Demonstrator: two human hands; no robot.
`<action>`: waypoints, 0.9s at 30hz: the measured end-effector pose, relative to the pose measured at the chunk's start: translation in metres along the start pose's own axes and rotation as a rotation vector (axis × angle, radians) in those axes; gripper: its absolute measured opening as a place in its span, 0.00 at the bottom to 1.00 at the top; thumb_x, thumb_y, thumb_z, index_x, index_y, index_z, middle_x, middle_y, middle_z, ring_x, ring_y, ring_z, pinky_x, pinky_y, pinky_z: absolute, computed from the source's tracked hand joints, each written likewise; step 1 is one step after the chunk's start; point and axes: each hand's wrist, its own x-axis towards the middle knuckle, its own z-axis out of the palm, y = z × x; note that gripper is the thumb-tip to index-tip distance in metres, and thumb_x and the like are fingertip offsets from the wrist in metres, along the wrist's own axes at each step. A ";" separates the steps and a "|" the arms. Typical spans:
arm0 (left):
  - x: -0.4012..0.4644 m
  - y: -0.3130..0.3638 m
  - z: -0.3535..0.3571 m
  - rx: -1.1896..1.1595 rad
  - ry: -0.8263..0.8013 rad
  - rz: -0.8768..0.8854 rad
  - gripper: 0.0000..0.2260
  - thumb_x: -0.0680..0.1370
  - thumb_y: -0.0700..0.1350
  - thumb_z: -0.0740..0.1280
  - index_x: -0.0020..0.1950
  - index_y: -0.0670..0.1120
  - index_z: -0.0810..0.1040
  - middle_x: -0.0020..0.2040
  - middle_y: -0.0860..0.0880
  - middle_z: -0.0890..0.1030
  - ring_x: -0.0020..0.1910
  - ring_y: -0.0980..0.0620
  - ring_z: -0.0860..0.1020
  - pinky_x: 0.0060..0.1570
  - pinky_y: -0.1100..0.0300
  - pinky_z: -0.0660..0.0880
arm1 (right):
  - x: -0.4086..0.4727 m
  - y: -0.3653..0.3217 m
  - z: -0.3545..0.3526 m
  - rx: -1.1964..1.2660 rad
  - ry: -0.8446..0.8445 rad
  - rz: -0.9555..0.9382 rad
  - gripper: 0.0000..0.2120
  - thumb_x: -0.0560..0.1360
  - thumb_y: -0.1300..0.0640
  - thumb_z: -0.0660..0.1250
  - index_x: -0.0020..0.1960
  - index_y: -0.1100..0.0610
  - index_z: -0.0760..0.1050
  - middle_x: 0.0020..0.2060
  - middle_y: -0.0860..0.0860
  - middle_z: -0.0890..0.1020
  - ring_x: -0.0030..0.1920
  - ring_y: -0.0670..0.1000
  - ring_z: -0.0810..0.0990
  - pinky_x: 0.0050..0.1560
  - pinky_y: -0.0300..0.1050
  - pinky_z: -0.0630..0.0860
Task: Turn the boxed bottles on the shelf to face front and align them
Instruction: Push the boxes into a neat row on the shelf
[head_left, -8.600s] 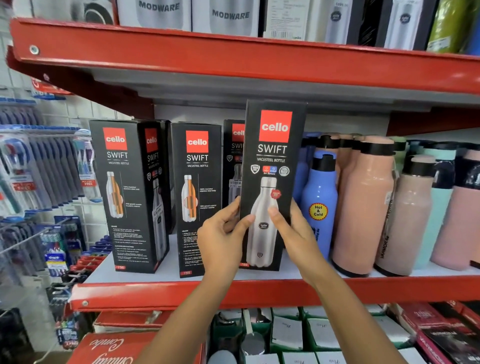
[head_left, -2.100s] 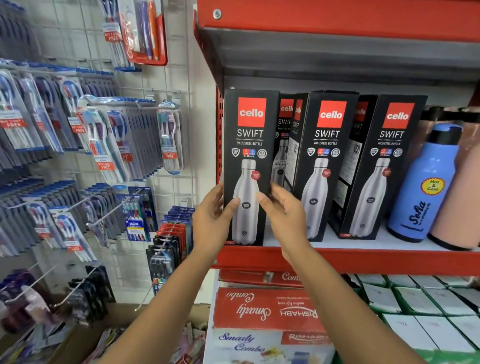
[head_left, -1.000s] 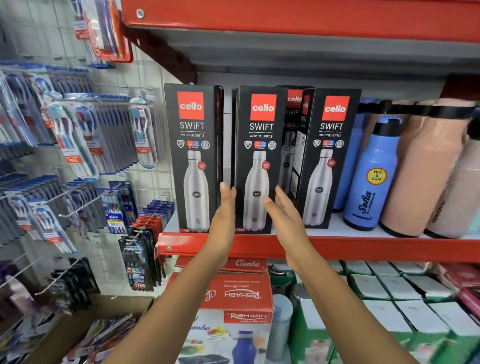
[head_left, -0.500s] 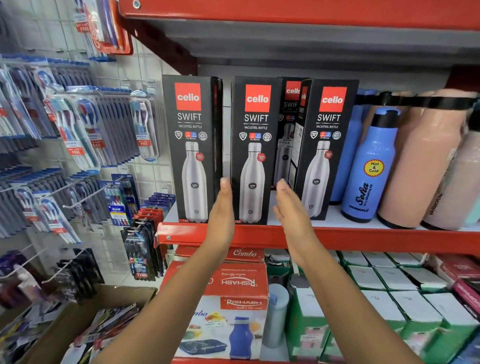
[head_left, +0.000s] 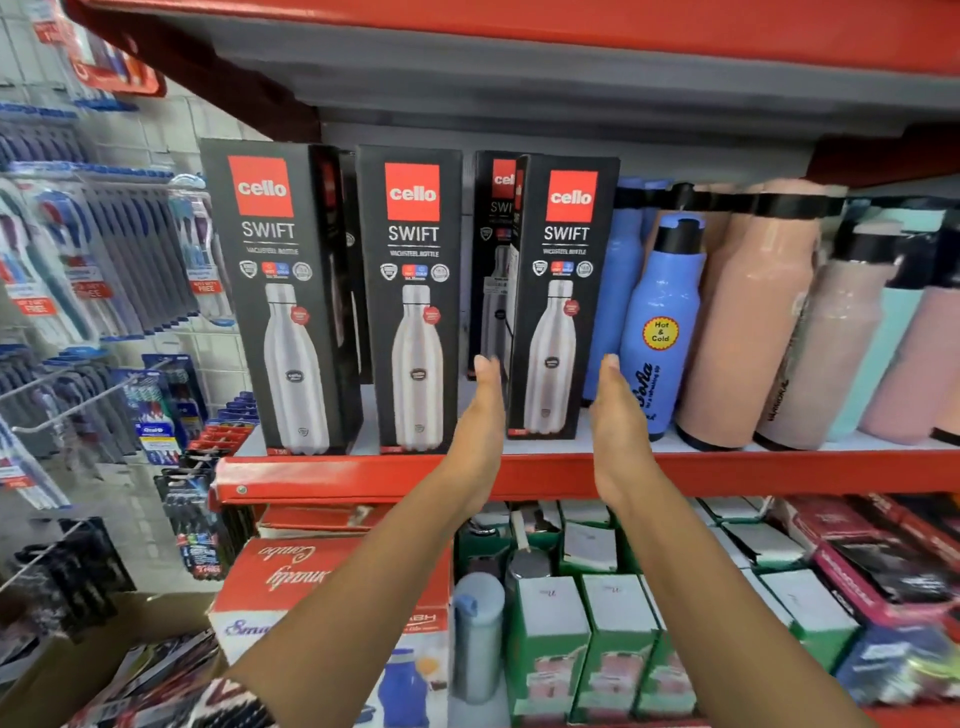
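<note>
On the red shelf (head_left: 363, 475), the third Cello box (head_left: 563, 291) stands between flat, open left hand (head_left: 480, 415) and right hand (head_left: 615, 415), fingers extended, holding nothing.

A fourth box (head_left: 493, 260) (cello-branded) stands half hidden behind the front row.

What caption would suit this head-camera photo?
Open left hand and right hand flank the third front-facing boxed bottle on a red shelf.
</note>
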 end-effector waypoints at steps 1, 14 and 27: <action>0.002 -0.001 0.002 -0.014 0.011 -0.016 0.36 0.76 0.71 0.49 0.79 0.52 0.55 0.80 0.51 0.57 0.79 0.51 0.56 0.70 0.58 0.57 | 0.004 0.001 -0.003 -0.040 -0.016 0.032 0.26 0.83 0.45 0.54 0.78 0.53 0.60 0.78 0.48 0.64 0.77 0.49 0.62 0.69 0.41 0.58; -0.011 -0.006 0.013 0.086 0.115 -0.019 0.29 0.80 0.64 0.49 0.76 0.49 0.62 0.76 0.49 0.65 0.76 0.50 0.62 0.60 0.62 0.60 | 0.013 0.012 -0.012 -0.197 -0.256 0.184 0.31 0.81 0.38 0.53 0.79 0.52 0.58 0.79 0.48 0.62 0.78 0.49 0.60 0.74 0.46 0.56; -0.021 -0.003 0.006 0.070 0.153 -0.039 0.32 0.78 0.68 0.49 0.76 0.51 0.62 0.77 0.50 0.64 0.77 0.49 0.61 0.61 0.59 0.60 | -0.003 0.015 0.000 -0.175 -0.260 0.157 0.28 0.82 0.41 0.53 0.79 0.49 0.58 0.79 0.47 0.61 0.78 0.48 0.60 0.74 0.45 0.56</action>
